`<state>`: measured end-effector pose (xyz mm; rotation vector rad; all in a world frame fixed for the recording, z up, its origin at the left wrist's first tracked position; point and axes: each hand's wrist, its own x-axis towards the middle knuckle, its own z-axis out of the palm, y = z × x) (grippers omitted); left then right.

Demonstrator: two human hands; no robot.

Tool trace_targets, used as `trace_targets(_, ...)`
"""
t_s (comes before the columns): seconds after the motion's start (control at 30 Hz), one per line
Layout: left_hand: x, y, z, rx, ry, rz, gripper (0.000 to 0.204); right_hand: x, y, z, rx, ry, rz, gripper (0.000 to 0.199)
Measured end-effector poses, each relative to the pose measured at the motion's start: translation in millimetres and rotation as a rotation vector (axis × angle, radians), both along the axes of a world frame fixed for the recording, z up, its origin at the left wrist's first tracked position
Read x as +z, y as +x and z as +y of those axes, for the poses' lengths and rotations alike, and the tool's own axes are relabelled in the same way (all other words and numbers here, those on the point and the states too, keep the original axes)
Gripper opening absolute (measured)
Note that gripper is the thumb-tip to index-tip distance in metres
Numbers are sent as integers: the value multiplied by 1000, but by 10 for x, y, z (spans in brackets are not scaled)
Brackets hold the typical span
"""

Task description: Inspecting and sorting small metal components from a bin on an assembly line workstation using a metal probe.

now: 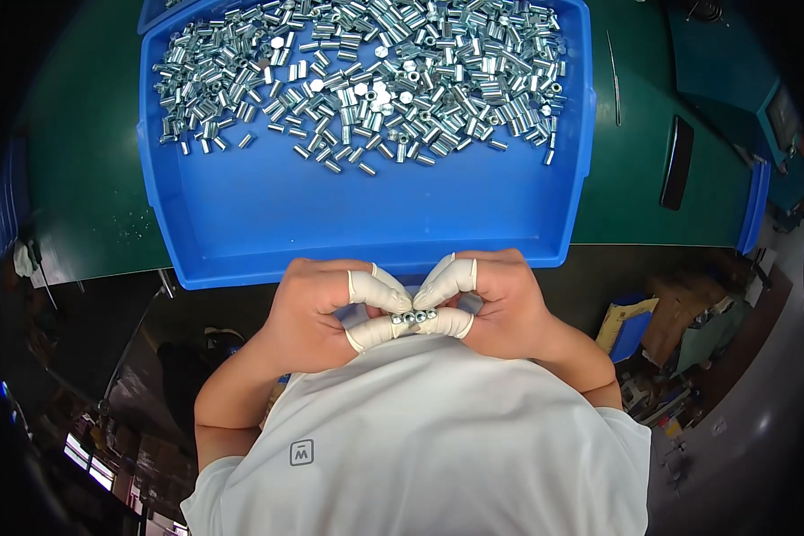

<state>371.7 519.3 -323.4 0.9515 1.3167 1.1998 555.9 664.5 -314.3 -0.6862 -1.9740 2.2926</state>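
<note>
1. The left hand (317, 313) is curled nearly closed, its white-capped thumb and forefinger pinching one end of a short row of small metal sleeves (414, 317), probably to keep them lined up.
2. The right hand (496, 304) mirrors it, pinching the row's other end just above the white shirt (420, 438).
3. Beyond, the blue tray (366, 223) on the green bench (89, 179) holds a loose heap of sleeves (366, 71), within reach.

Factory assembly workstation: green-matted counter (89, 161), blue parts tray (241, 214) holding bulk metal spacers (366, 71), stacked cartons (634, 326) on the floor.
</note>
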Motion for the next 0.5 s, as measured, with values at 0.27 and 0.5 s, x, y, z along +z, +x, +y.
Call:
trace_targets(0.27,-14,0,-1,-2,23,1,21,2,4,-8,-5,-3,-5,15)
trace_targets(0.5,-17,9,4,5,31,11,20,17,5,-12,-13,10,-39,14)
